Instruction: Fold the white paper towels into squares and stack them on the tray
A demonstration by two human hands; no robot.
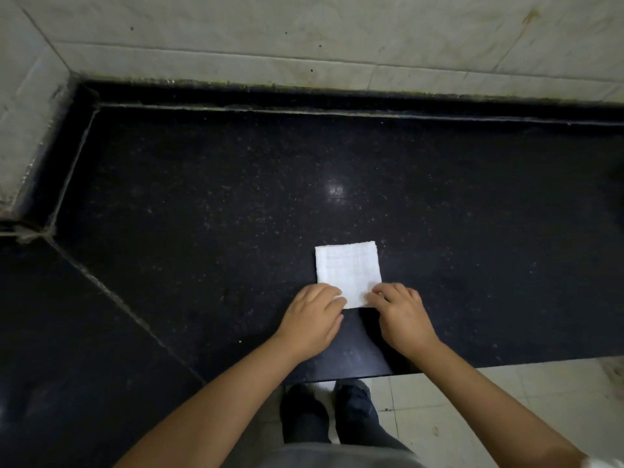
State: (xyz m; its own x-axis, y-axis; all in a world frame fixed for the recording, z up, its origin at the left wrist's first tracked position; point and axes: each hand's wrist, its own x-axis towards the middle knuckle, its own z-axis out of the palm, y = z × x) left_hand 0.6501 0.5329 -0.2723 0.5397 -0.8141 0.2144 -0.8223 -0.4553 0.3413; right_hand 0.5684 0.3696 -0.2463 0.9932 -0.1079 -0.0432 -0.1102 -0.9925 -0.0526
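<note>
A white paper towel (347, 270), folded into a small near-square, lies flat on the black speckled counter (236, 197) close to its front edge. My left hand (312, 320) has its curled fingertips on the towel's near left corner. My right hand (401, 315) does the same at the near right corner, fingers bent over the edge. Both hands seem to pinch the near edge, though the fingertips hide the contact. No tray is in view.
The counter runs into a corner at the left, with a diagonal seam (118, 298). Pale tiled walls (304, 38) rise behind and to the left. Below the front edge I see light floor tiles (489, 410) and my dark shoes (331, 413).
</note>
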